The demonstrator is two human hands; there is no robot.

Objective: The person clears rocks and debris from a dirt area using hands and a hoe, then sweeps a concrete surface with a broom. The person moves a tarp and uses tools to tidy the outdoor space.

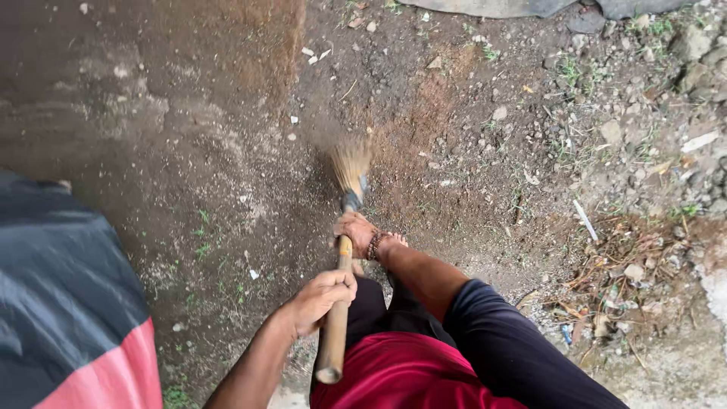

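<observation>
- Head view, grip: the left hand [322,299] is clenched around the upper part of the broom's wooden handle [335,322], close to its free end.
- The right hand [356,231] grasps the same handle lower down, just above the dark binding [352,201]; a beaded bracelet [374,245] sits on that wrist.
- The broom [344,250] runs from the person's waist forward and down. Its straw bristles [350,163] touch the bare dirt ground [189,136] and appear blurred.
- Small stones, dry leaves and twigs [621,265] lie scattered to the right of the broom, well apart from the bristles.
- A dark and red sheet [68,303] covers the lower left corner.
- The person wears a red garment [409,375] and a dark sleeve [507,341].
</observation>
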